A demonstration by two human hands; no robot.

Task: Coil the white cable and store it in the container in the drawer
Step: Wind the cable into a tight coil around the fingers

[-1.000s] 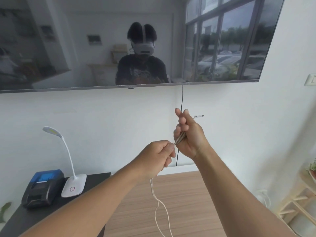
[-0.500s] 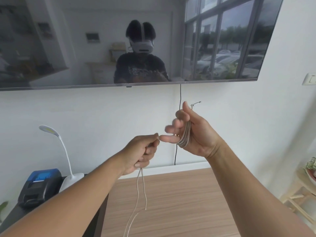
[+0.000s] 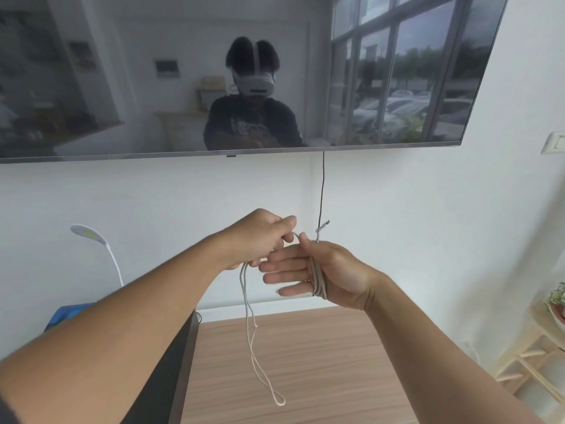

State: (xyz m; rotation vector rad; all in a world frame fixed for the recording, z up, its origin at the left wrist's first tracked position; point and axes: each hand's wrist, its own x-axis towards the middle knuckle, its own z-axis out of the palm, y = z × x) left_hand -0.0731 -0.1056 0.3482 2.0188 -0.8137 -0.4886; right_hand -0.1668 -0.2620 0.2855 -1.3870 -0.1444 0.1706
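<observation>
The right hand [image 3: 321, 275] is held up in front of the wall, palm turned toward the left, its 4 fingers stretched out nearly straight. Several turns of the white cable [image 3: 317, 278] are wound around the palm at the base of those fingers, and the thumb presses down on the top of the turns. One short end of the cable, with its plug, sticks up just above the thumb.

The left hand [image 3: 260, 240] sits just beside the right, fingers curled, pinching the cable between thumb and fingertips where a strand arcs across to the right hand. Below the left hand, 2 loose strands hang down and end in a small loop above the wooden surface [image 3: 305, 362].

Behind the hands, a thin black cord [image 3: 321, 191] runs down the white wall from a large dark screen [image 3: 214, 75], which reflects a person wearing a headset. At the left stands a white desk lamp [image 3: 91, 237] next to a black tabletop [image 3: 171, 377]. A pale wooden rack [image 3: 532, 362] is at the lower right. The drawer and container are out of view.
</observation>
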